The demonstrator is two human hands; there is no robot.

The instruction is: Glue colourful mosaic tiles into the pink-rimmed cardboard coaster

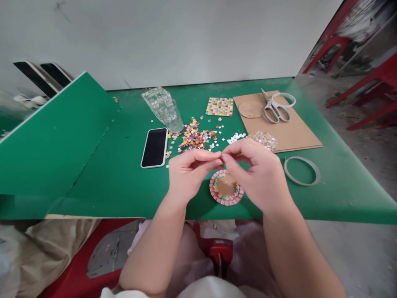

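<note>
My left hand (187, 171) and my right hand (256, 171) meet fingertip to fingertip just above a round mosaic coaster (226, 188) on the green table (102, 174). Both hands are pinched together on something too small to make out. The coaster has a pink tile rim, a ring of coloured tiles inside it and a bare brown centre. A heap of small coloured mosaic tiles (195, 138) lies just beyond my hands. A few white tiles (236, 138) and a pile of beige tiles (264, 140) lie to its right.
A phone (154, 147) lies face up on the left. Clear plastic packaging (164, 108) stands behind it. A square sheet of coloured tiles (220, 106), a brown board (291, 130) with scissors (276, 106) and a round disc (250, 109), and a grey ring (302, 170) lie right.
</note>
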